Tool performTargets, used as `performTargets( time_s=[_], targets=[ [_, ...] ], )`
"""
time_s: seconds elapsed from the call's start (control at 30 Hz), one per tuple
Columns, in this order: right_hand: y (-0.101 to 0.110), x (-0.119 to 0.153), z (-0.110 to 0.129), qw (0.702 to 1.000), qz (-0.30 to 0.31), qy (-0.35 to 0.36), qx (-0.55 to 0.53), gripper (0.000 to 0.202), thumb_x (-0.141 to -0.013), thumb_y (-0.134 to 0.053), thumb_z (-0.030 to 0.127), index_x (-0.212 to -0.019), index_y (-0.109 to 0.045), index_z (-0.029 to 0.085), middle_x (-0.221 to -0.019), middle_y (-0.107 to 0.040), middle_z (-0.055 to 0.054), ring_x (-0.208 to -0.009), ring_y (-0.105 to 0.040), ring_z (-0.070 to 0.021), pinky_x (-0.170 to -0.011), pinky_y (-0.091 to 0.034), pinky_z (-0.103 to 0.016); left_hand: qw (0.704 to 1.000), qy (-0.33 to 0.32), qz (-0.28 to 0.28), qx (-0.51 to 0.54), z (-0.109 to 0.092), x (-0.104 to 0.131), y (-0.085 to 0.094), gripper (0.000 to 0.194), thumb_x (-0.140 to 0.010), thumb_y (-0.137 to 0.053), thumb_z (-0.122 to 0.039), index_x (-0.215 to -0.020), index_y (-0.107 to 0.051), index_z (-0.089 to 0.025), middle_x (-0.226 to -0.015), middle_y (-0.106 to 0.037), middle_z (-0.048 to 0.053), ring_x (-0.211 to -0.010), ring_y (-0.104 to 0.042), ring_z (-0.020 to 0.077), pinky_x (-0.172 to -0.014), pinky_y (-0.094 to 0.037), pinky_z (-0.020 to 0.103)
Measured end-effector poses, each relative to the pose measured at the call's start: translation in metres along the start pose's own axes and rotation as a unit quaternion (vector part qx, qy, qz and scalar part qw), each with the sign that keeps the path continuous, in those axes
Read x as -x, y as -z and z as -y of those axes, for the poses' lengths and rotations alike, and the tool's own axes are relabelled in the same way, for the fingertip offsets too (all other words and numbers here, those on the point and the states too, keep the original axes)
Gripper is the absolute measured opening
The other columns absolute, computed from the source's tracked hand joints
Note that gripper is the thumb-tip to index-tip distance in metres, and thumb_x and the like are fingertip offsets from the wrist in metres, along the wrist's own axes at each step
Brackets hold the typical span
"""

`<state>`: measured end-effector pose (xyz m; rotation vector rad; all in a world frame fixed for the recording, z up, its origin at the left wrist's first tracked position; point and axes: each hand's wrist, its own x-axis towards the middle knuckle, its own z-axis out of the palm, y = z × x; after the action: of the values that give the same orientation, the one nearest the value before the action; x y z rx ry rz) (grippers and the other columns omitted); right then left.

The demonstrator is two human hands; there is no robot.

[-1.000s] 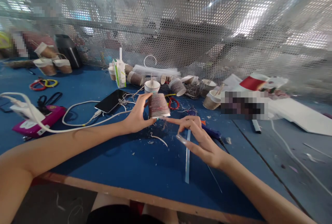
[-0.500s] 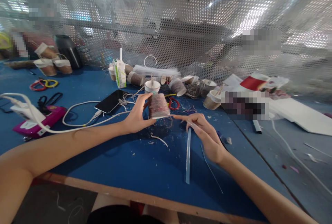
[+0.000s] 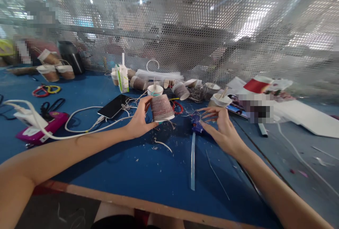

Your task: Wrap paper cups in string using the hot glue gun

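Observation:
My left hand (image 3: pixel 140 118) grips a paper cup wrapped in brown-red cord (image 3: pixel 162 108), turned upside down with its white rim low and slightly tilted. Fingers and thumb press on its left side, and a loose cord end hangs beneath. Over to the right, my right hand (image 3: pixel 221 126) is open, fingers spread, beside what looks like a blue-purple glue gun (image 3: pixel 196 123) on the table. Whether the fingertips touch it cannot be made out. A long translucent glue stick (image 3: pixel 193 162) reaches from it toward me. A short white cord piece (image 3: pixel 163 145) lies between the hands.
Behind stand a white cup (image 3: pixel 155 89), several cord-wrapped cups (image 3: pixel 180 90) and a drink carton (image 3: pixel 122 78). A phone (image 3: pixel 113 106) with white cable and a magenta power strip (image 3: pixel 53 126) lie left. White board (image 3: pixel 304 116) lies right. A perforated metal screen (image 3: pixel 169 27) closes the back.
My right hand has drawn back from the cup to the right and spread its fingers, uncovering the blue-purple glue gun. The cup, still in my left hand, has tilted slightly.

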<state>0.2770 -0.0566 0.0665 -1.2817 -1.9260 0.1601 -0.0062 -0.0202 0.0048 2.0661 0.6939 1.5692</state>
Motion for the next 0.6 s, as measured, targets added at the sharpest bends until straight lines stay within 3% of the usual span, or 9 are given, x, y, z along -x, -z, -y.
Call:
performTargets(
  time_s=[0.13, 0.27, 0.33, 0.43, 0.6],
  targets=[
    [0.020, -0.009, -0.027, 0.994, 0.028, -0.038, 0.095, 0.019, -0.078, -0.054, 0.032, -0.092, -0.045, 0.023, -0.100, -0.056, -0.011, -0.090, -0.060, -0.0278, -0.081, -0.053, -0.047, 1.000, 0.010, -0.002, 0.015, -0.003, -0.001, -0.001, 0.075, -0.081, -0.071, -0.039, -0.139, -0.026, -0.027, -0.146, -0.036, 0.015, -0.140, -0.040, 0.0310, -0.118, -0.036, 0.053],
    [0.039, -0.012, -0.051, 0.960, 0.245, -0.040, 0.127, 0.034, -0.063, -0.064, 0.029, -0.092, -0.048, 0.024, -0.090, -0.056, -0.006, -0.076, -0.063, -0.0257, -0.064, -0.057, -0.040, 0.999, 0.029, -0.016, 0.016, -0.005, 0.000, -0.002, 0.075, -0.082, -0.070, -0.037, -0.140, -0.024, -0.030, -0.146, -0.035, 0.015, -0.132, -0.049, 0.0292, -0.107, -0.049, 0.050],
    [0.040, -0.010, -0.051, 0.943, 0.298, -0.022, 0.149, 0.046, -0.054, -0.068, 0.025, -0.096, -0.049, 0.024, -0.095, -0.056, -0.007, -0.077, -0.063, -0.0259, -0.062, -0.057, -0.039, 0.999, 0.035, -0.022, 0.010, -0.005, 0.001, -0.002, 0.080, -0.081, -0.071, -0.034, -0.143, -0.020, -0.031, -0.147, -0.031, 0.015, -0.131, -0.049, 0.0290, -0.104, -0.051, 0.048],
    [0.029, -0.005, -0.036, 0.940, 0.256, -0.025, 0.222, 0.040, -0.053, -0.064, 0.020, -0.087, -0.044, 0.022, -0.095, -0.052, -0.007, -0.079, -0.063, -0.0266, -0.066, -0.054, -0.039, 0.998, 0.055, -0.006, -0.008, -0.006, 0.001, -0.002, 0.085, -0.079, -0.070, -0.027, -0.146, -0.019, -0.032, -0.149, -0.026, 0.014, -0.132, -0.046, 0.0300, -0.103, -0.052, 0.048],
    [0.012, -0.001, -0.007, 0.922, 0.212, -0.043, 0.320, 0.020, -0.067, -0.052, 0.016, -0.085, -0.043, 0.021, -0.093, -0.055, -0.008, -0.065, -0.059, -0.0204, -0.057, -0.041, -0.032, 0.995, 0.086, 0.055, -0.015, -0.009, 0.000, -0.005, 0.077, -0.073, -0.067, -0.016, -0.139, -0.029, -0.027, -0.141, -0.034, 0.014, -0.127, -0.049, 0.0305, -0.102, -0.051, 0.050]
  ],
)
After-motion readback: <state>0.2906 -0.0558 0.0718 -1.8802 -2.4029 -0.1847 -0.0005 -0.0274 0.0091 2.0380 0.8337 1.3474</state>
